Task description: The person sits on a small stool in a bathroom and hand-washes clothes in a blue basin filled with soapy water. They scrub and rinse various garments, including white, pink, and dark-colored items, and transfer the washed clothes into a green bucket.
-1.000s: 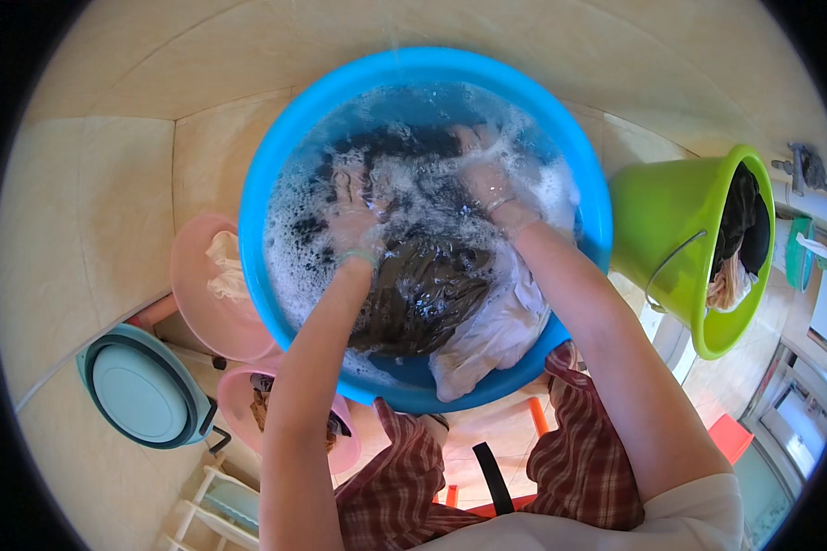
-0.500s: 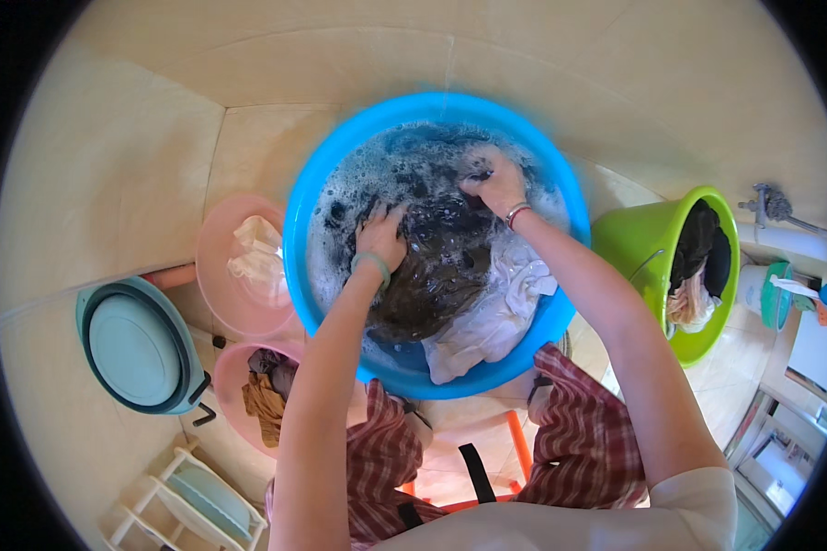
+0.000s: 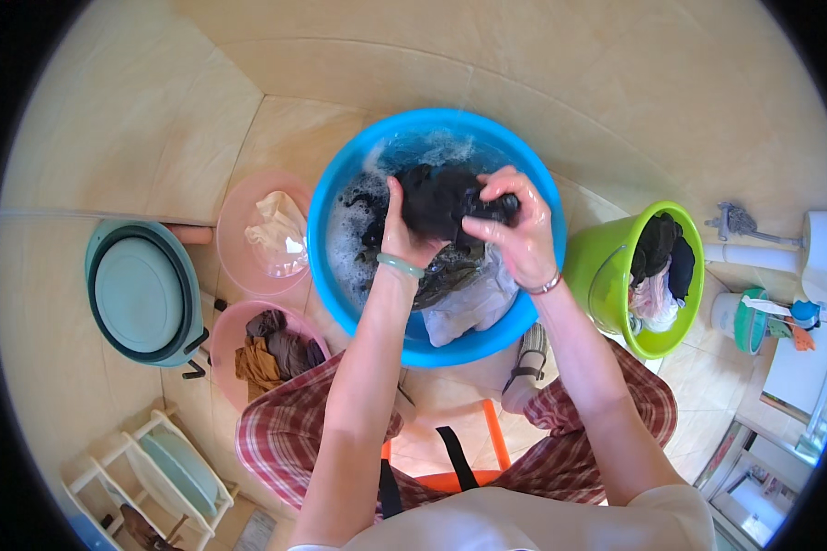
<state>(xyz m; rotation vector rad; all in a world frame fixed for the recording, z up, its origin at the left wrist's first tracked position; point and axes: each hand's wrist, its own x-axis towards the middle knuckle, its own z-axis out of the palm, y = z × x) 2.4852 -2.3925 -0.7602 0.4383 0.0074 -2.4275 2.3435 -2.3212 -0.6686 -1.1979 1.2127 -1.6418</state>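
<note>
A wet black garment (image 3: 432,204) is held up above the large blue basin (image 3: 321,234) between my two hands. My left hand (image 3: 402,228) has its thumb up at the garment's left side, with its other fingers hidden under the cloth. On the right, my right hand (image 3: 521,230) is closed round a bunched end of the same garment. Foamy water (image 3: 345,234) fills the basin below. A pale whitish garment (image 3: 473,308) lies over the basin's near inner side, beside dark cloth (image 3: 427,286) that is partly under my wrists.
To the left stand a pink basin (image 3: 232,266) with pale cloth, another pink basin (image 3: 227,384) with brown clothes, and a teal collapsible basin (image 3: 138,303). A green bucket (image 3: 597,275) of clothes stands on the right. An orange stool (image 3: 496,436) and a cream rack (image 3: 101,477) are nearer.
Both hands have come up out of the soapy water with the black garment between them. The view has shifted slightly, and my knees are spread wider.
</note>
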